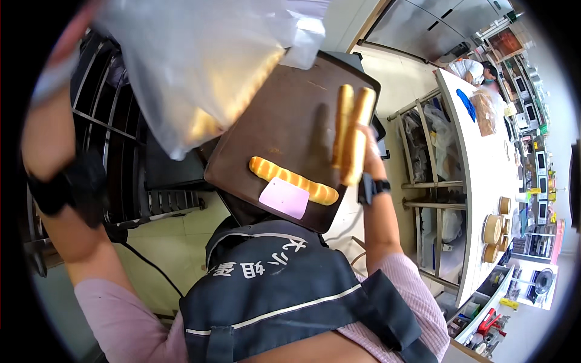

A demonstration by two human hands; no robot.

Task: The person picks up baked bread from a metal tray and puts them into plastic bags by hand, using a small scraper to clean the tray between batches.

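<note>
My right hand (372,148) is closed around two long golden bread sticks (357,134), holding them side by side above the right part of a dark baking tray (272,124). One more bread stick (315,188), ridged along its length, lies on the tray near its front edge. A pink plastic scraper (284,198) rests against that bread. At the upper left my raised left hand (68,39), blurred and partly cut off, grips the edge of a large translucent plastic bag (193,57). Through the film, more bread shows in the bag's lower part.
To the left stands a dark metal rack (112,130). A long white-topped table (472,212) runs along the right, with round wooden containers (493,230), a blue cloth (466,104) and a bagged brown item (485,112) on it. Beyond its far end is another person (469,69).
</note>
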